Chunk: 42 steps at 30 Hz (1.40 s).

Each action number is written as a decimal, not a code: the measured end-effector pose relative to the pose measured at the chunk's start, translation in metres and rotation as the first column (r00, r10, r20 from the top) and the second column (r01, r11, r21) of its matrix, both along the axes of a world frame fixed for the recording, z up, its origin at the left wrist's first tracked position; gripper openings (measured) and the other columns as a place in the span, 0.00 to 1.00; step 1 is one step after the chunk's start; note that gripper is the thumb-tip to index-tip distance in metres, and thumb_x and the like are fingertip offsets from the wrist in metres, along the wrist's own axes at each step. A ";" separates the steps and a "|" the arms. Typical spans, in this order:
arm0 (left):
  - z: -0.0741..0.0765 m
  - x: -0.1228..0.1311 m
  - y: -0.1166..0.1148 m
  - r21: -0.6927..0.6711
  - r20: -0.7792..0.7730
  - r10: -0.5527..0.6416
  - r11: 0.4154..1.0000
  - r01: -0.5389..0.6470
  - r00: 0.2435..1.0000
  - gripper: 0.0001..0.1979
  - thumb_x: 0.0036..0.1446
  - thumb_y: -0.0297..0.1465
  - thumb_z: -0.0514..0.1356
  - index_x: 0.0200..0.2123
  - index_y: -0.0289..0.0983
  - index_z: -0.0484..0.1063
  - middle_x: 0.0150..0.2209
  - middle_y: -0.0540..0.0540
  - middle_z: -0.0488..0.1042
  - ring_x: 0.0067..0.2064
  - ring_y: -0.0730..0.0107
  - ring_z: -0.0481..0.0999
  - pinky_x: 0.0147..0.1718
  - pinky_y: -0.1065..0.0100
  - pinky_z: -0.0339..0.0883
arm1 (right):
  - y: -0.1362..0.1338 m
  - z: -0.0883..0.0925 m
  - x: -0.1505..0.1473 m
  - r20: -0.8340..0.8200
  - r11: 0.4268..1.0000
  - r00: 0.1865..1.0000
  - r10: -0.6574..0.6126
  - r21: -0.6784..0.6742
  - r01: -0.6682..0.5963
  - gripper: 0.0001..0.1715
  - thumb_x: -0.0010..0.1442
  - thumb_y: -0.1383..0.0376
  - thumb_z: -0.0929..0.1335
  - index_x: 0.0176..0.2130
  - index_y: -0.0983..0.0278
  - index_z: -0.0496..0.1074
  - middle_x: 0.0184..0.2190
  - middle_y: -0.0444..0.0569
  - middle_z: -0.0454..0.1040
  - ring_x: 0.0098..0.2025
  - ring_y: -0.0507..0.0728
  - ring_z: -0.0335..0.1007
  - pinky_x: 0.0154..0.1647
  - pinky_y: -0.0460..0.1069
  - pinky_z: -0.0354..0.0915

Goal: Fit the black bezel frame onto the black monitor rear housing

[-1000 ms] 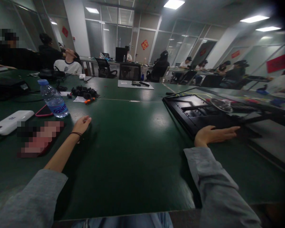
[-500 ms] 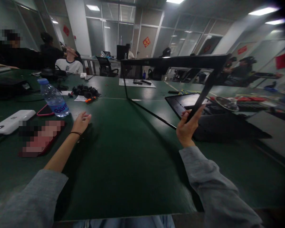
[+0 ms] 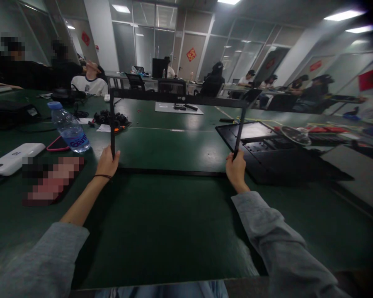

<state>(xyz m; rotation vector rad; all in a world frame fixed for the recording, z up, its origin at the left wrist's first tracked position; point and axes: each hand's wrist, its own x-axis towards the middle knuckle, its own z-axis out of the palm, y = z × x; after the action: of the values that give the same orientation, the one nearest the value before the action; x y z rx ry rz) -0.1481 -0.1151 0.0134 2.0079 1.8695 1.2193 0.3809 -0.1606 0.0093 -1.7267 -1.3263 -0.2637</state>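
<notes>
A thin black rectangular screen bezel (image 3: pixel 161 97), open in the middle, stands tilted up above the green table (image 3: pixel 174 231). My left hand (image 3: pixel 108 162) is closed round its left side, and my right hand (image 3: pixel 236 166) grips its right side. The bottom bar of the bezel runs low between my two hands, close to the tabletop; I cannot tell whether it touches. Just right of my right hand lies a black laptop casing (image 3: pixel 286 165) with cut-outs.
On the left are a water bottle (image 3: pixel 70 130), a white power bank (image 3: pixel 15 158) and a blurred red item (image 3: pixel 57 182). Black cables (image 3: pixel 108 119) lie behind my left hand. A white sheet (image 3: pixel 164 108) with dark parts is at the back. Several people sit farther off.
The bezel has swung round to face me and come lower. My left hand, empty before, now holds its left side, while my right hand has kept its grip.
</notes>
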 end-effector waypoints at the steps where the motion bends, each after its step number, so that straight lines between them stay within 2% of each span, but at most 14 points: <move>1: -0.001 0.000 0.000 -0.007 -0.047 0.019 1.000 -0.019 0.999 0.25 0.65 0.39 0.52 0.60 0.32 0.66 0.54 0.33 0.73 0.57 0.50 0.74 0.61 0.48 0.65 | 0.002 -0.003 0.003 0.004 0.999 1.000 -0.004 -0.037 0.004 0.31 0.68 0.59 0.58 0.64 0.71 0.63 0.42 0.62 0.78 0.41 0.65 0.75 0.48 0.62 0.69; 4: -0.006 0.001 0.002 -0.066 -0.173 0.063 0.995 -0.076 0.983 0.25 0.65 0.38 0.51 0.60 0.32 0.69 0.58 0.32 0.72 0.61 0.47 0.71 0.62 0.47 0.64 | 0.006 -0.011 0.011 0.034 0.992 0.999 0.032 -0.126 -0.028 0.29 0.64 0.60 0.61 0.59 0.71 0.69 0.48 0.66 0.76 0.49 0.68 0.73 0.54 0.62 0.67; 8: -0.015 0.000 0.003 -0.204 -0.335 0.048 0.971 -0.122 0.941 0.23 0.65 0.37 0.52 0.57 0.33 0.73 0.65 0.33 0.68 0.66 0.42 0.65 0.64 0.45 0.62 | 0.009 -0.021 0.021 0.140 0.966 0.989 0.046 -0.259 -0.008 0.24 0.60 0.60 0.66 0.50 0.71 0.77 0.45 0.66 0.74 0.52 0.70 0.68 0.56 0.65 0.64; 15: -0.014 0.002 -0.002 -0.208 -0.363 0.023 0.972 -0.105 0.931 0.23 0.64 0.35 0.52 0.57 0.33 0.72 0.61 0.32 0.72 0.64 0.41 0.67 0.61 0.41 0.64 | 0.007 -0.023 0.020 0.198 0.928 0.979 0.040 -0.371 0.038 0.22 0.61 0.62 0.64 0.48 0.70 0.78 0.45 0.66 0.76 0.53 0.70 0.68 0.56 0.65 0.64; 17: -0.007 0.005 -0.004 -0.140 -0.315 0.056 0.985 -0.105 0.947 0.22 0.64 0.34 0.51 0.57 0.33 0.71 0.58 0.31 0.74 0.62 0.42 0.70 0.60 0.43 0.66 | 0.005 -0.016 0.014 0.145 0.945 0.989 0.037 -0.327 0.013 0.22 0.63 0.63 0.63 0.51 0.70 0.76 0.46 0.66 0.76 0.51 0.68 0.71 0.56 0.63 0.65; 20: 0.007 0.011 -0.009 0.079 -0.175 0.114 0.992 -0.101 0.978 0.24 0.66 0.35 0.50 0.61 0.34 0.66 0.58 0.32 0.72 0.59 0.47 0.73 0.59 0.47 0.67 | 0.000 -0.001 0.007 0.036 0.997 0.999 -0.014 -0.079 0.017 0.25 0.66 0.61 0.61 0.58 0.70 0.70 0.51 0.65 0.76 0.52 0.66 0.73 0.56 0.61 0.67; 22: 0.015 0.013 -0.014 0.219 -0.099 0.131 0.970 -0.107 0.986 0.26 0.67 0.37 0.51 0.65 0.34 0.61 0.62 0.31 0.69 0.60 0.48 0.73 0.59 0.48 0.67 | -0.003 0.008 0.004 -0.008 0.993 0.999 -0.045 0.105 0.046 0.27 0.68 0.58 0.60 0.60 0.69 0.66 0.53 0.65 0.75 0.53 0.66 0.73 0.56 0.61 0.67; 24: 0.021 0.016 -0.018 0.262 -0.061 0.129 0.959 -0.109 0.990 0.27 0.67 0.37 0.51 0.67 0.34 0.58 0.63 0.30 0.67 0.59 0.48 0.74 0.59 0.48 0.68 | -0.005 0.014 0.001 -0.025 0.985 0.999 -0.032 0.171 0.036 0.27 0.68 0.57 0.60 0.61 0.68 0.62 0.49 0.63 0.76 0.50 0.65 0.75 0.54 0.61 0.68; 27: 0.022 0.019 -0.023 0.146 0.006 0.075 0.986 -0.075 0.997 0.25 0.69 0.36 0.49 0.66 0.36 0.55 0.58 0.34 0.74 0.46 0.55 0.82 0.55 0.48 0.71 | -0.007 0.015 -0.005 -0.066 0.995 0.997 0.030 0.102 -0.023 0.28 0.69 0.58 0.58 0.62 0.68 0.59 0.41 0.58 0.79 0.42 0.63 0.77 0.50 0.60 0.70; 30: 0.018 0.019 -0.022 0.041 0.055 0.033 0.999 -0.035 0.998 0.27 0.69 0.35 0.49 0.68 0.36 0.48 0.55 0.37 0.77 0.35 0.61 0.82 0.50 0.50 0.74 | -0.006 0.012 -0.009 -0.116 0.998 0.992 0.045 0.043 -0.041 0.29 0.69 0.57 0.57 0.64 0.67 0.57 0.41 0.58 0.80 0.41 0.63 0.77 0.48 0.59 0.70; 33: 0.014 0.017 -0.018 -0.010 0.039 0.023 1.000 -0.023 0.999 0.29 0.68 0.34 0.50 0.69 0.36 0.46 0.57 0.36 0.76 0.36 0.60 0.83 0.47 0.52 0.74 | -0.004 0.009 -0.007 -0.127 0.998 0.990 0.066 -0.008 -0.068 0.31 0.69 0.56 0.57 0.65 0.68 0.58 0.42 0.59 0.80 0.42 0.63 0.78 0.49 0.59 0.70; 37: 0.016 0.015 -0.016 -0.086 0.004 0.033 0.996 -0.032 0.999 0.31 0.68 0.35 0.49 0.70 0.33 0.45 0.53 0.36 0.79 0.36 0.58 0.83 0.46 0.53 0.74 | -0.005 0.008 -0.001 -0.108 0.995 0.991 0.074 -0.054 -0.080 0.32 0.67 0.55 0.59 0.64 0.69 0.61 0.43 0.61 0.80 0.41 0.65 0.77 0.47 0.59 0.70; 40: 0.020 0.013 -0.017 -0.041 -0.037 0.031 0.999 -0.033 0.999 0.33 0.69 0.37 0.48 0.73 0.33 0.45 0.53 0.37 0.78 0.38 0.57 0.82 0.50 0.52 0.72 | -0.006 0.010 0.001 -0.070 0.995 0.997 0.026 -0.097 -0.032 0.33 0.67 0.55 0.59 0.65 0.68 0.64 0.42 0.60 0.80 0.40 0.65 0.77 0.47 0.59 0.69; 42: 0.019 0.010 -0.016 -0.004 -0.098 0.049 0.999 -0.049 0.994 0.33 0.69 0.40 0.49 0.72 0.34 0.50 0.55 0.36 0.77 0.46 0.54 0.81 0.54 0.53 0.70 | -0.007 0.011 0.001 -0.034 0.990 0.999 -0.003 -0.139 -0.002 0.34 0.67 0.56 0.59 0.66 0.68 0.64 0.40 0.59 0.81 0.41 0.67 0.77 0.49 0.60 0.69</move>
<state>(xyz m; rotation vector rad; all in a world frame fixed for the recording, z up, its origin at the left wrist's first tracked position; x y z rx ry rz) -0.1378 -0.1310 0.0327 2.0662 1.9757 1.1442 0.3822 -0.1677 0.0201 -1.8392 -1.3457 -0.1443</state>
